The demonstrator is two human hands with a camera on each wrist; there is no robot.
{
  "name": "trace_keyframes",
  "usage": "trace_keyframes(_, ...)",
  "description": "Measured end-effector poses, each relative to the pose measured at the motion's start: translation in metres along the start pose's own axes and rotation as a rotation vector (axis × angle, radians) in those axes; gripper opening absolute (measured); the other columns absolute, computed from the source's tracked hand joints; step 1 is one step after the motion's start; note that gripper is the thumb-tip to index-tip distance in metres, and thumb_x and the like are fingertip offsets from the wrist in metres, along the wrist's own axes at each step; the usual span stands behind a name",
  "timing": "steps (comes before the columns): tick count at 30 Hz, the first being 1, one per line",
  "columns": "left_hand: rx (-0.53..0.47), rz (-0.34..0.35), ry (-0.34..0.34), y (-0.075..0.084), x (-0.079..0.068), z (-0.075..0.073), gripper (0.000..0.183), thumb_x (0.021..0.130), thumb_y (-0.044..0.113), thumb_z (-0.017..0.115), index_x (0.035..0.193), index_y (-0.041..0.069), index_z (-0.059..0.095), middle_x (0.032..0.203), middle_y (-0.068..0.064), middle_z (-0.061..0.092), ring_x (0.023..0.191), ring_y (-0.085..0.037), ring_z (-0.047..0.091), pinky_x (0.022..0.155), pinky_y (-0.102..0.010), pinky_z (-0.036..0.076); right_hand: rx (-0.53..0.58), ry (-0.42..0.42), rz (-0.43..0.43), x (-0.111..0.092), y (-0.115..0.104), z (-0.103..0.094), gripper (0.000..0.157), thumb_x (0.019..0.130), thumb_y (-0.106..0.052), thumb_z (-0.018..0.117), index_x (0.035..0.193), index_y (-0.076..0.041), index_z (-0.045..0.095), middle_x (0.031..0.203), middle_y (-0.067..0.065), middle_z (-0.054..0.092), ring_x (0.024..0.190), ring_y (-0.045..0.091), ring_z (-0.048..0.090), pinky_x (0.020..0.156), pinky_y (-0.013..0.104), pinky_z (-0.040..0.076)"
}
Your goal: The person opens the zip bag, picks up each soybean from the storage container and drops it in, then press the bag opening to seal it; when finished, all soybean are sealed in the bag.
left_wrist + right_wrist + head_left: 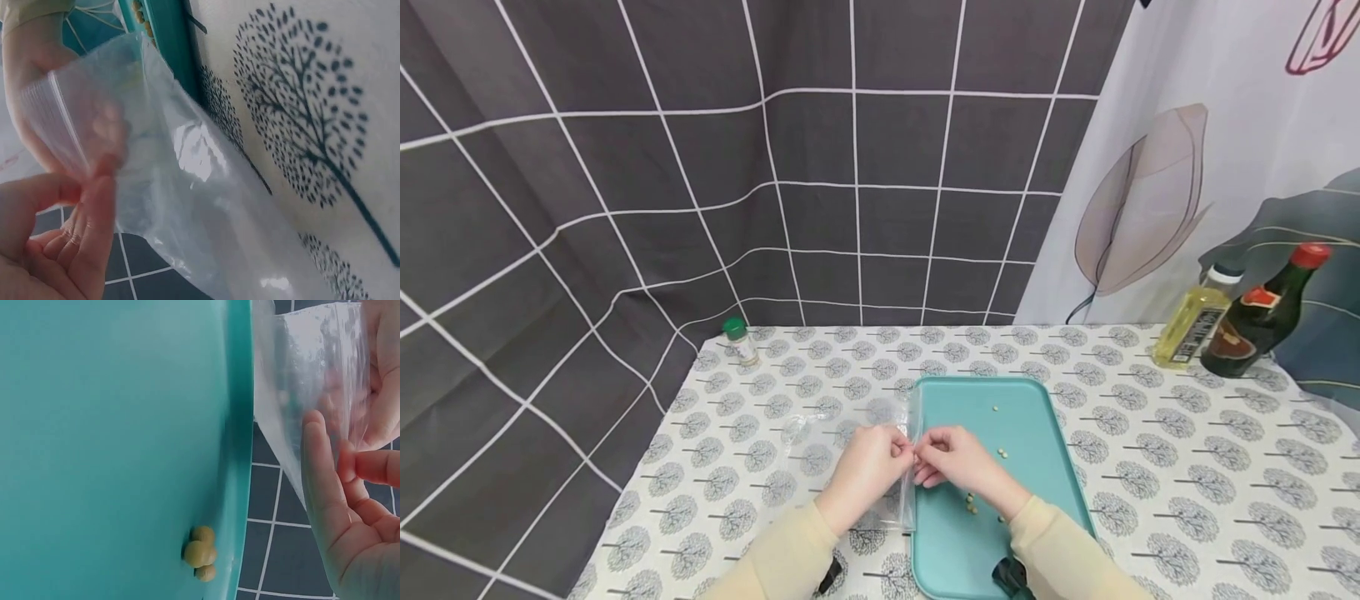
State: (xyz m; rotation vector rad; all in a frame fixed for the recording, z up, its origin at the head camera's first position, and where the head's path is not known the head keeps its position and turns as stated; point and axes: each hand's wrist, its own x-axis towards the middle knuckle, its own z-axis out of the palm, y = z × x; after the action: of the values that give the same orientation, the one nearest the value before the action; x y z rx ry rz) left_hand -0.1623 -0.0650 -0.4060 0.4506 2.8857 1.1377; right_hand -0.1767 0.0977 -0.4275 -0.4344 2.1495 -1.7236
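Note:
A clear zip-top plastic bag [820, 429] lies across the tray's left edge, its zip strip running along the opening. At that opening, my left hand [867, 463] pinches the bag between thumb and forefinger. My right hand [961, 458] meets it fingertip to fingertip and pinches the same edge, other fingers loosely spread. In the left wrist view the bag's film [206, 200] hangs wrinkled and shiny, with the right hand partly showing through it. Below my right hand is a teal tray [977, 554] with several small round yellowish beans [199, 553] scattered on it.
A green-capped small jar [742, 342] stands at the back left of the patterned tablecloth [1120, 483]. An oil bottle [1197, 321] and a dark red-capped bottle [1258, 321] stand at the back right. A dark gridded curtain [895, 142] hangs behind.

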Motion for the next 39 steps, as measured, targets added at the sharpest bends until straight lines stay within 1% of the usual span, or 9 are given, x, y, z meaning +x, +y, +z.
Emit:
trace_keyframes(4, 0.023, 0.014, -0.013, -0.0023, -0.0011, -0.0010, 0.014, 0.085, 0.015, 0.066, 0.072, 0.011, 0.062, 0.057, 0.009, 0.057, 0.044, -0.001, 0.050, 0.044, -0.015, 0.043, -0.052, 0.032, -0.004, 0.0001, 0.0001, 0.0016, 0.014, 0.089, -0.001, 0.053, 0.083, 0.009, 0.060, 0.071, 0.015, 0.067, 0.063, 0.022, 0.067, 0.061, 0.034, 0.056)
trace_keyframes(7, 0.075, 0.047, 0.006, -0.0032, -0.0010, -0.0007, 0.018, 0.083, 0.017, 0.066, 0.067, 0.015, 0.058, 0.053, 0.012, 0.052, 0.044, 0.000, 0.046, 0.044, -0.015, 0.041, -0.091, 0.050, -0.011, 0.0002, -0.0001, 0.0034, 0.012, 0.087, -0.001, 0.054, 0.079, 0.007, 0.060, 0.069, 0.012, 0.067, 0.061, 0.020, 0.066, 0.060, 0.033, 0.056)
trace_keyframes(11, 0.109, 0.074, 0.025, -0.0029, -0.0011, -0.0003, 0.021, 0.082, 0.019, 0.067, 0.064, 0.016, 0.056, 0.051, 0.013, 0.048, 0.043, 0.001, 0.042, 0.044, -0.016, 0.039, -0.122, 0.066, -0.027, 0.0014, 0.0001, 0.0049, 0.012, 0.086, 0.000, 0.054, 0.076, 0.005, 0.059, 0.068, 0.010, 0.066, 0.060, 0.019, 0.065, 0.059, 0.033, 0.056)
trace_keyframes(16, 0.100, 0.082, 0.018, -0.0032, -0.0015, -0.0002, 0.022, 0.083, 0.019, 0.066, 0.065, 0.016, 0.056, 0.050, 0.013, 0.047, 0.042, 0.001, 0.042, 0.042, -0.016, 0.038, -0.145, 0.073, -0.042, 0.0018, -0.0006, 0.0053, 0.012, 0.085, 0.002, 0.054, 0.074, 0.004, 0.058, 0.067, 0.010, 0.066, 0.059, 0.018, 0.065, 0.058, 0.032, 0.056)
trace_keyframes(22, 0.146, 0.068, 0.047, -0.0070, -0.0020, -0.0020, 0.019, 0.080, 0.015, 0.062, 0.064, 0.017, 0.051, 0.050, 0.013, 0.044, 0.043, 0.000, 0.038, 0.043, -0.017, 0.036, -0.253, 0.104, -0.068, -0.0021, -0.0036, 0.0040, 0.013, 0.082, 0.002, 0.054, 0.070, 0.001, 0.058, 0.063, 0.006, 0.064, 0.055, 0.016, 0.063, 0.054, 0.031, 0.054)
trace_keyframes(24, 0.152, 0.059, 0.061, -0.0080, -0.0025, -0.0036, 0.018, 0.080, 0.014, 0.061, 0.065, 0.017, 0.051, 0.050, 0.012, 0.044, 0.043, -0.001, 0.039, 0.044, -0.017, 0.036, -0.269, 0.107, -0.064, -0.0033, -0.0047, 0.0030, 0.013, 0.082, 0.001, 0.054, 0.070, 0.000, 0.058, 0.062, 0.005, 0.064, 0.055, 0.016, 0.063, 0.053, 0.030, 0.054)
trace_keyframes(29, 0.149, 0.089, 0.077, -0.0089, -0.0043, -0.0058, 0.016, 0.081, 0.014, 0.061, 0.067, 0.017, 0.054, 0.051, 0.013, 0.046, 0.043, 0.000, 0.041, 0.043, -0.017, 0.038, -0.272, 0.109, -0.042, -0.0041, -0.0061, 0.0010, 0.014, 0.083, 0.000, 0.054, 0.071, 0.000, 0.060, 0.063, 0.004, 0.064, 0.055, 0.016, 0.064, 0.053, 0.027, 0.054)
trace_keyframes(36, 0.096, 0.133, 0.059, -0.0093, -0.0053, -0.0051, 0.011, 0.085, 0.008, 0.062, 0.083, 0.011, 0.052, 0.068, 0.001, 0.062, 0.058, -0.004, 0.057, 0.048, -0.011, 0.042, -0.321, 0.123, -0.023, -0.0062, -0.0055, 0.0015, 0.015, 0.083, -0.002, 0.055, 0.069, -0.001, 0.061, 0.058, 0.002, 0.061, 0.049, 0.014, 0.060, 0.050, 0.033, 0.053)
trace_keyframes(39, 0.090, 0.151, 0.062, -0.0094, -0.0054, -0.0037, 0.013, 0.085, 0.004, 0.061, 0.084, 0.010, 0.050, 0.067, 0.002, 0.060, 0.056, -0.003, 0.055, 0.047, -0.011, 0.042, -0.318, 0.120, -0.021, -0.0074, -0.0049, 0.0016, 0.014, 0.082, -0.002, 0.055, 0.069, -0.001, 0.061, 0.058, 0.002, 0.061, 0.048, 0.014, 0.060, 0.050, 0.033, 0.053)
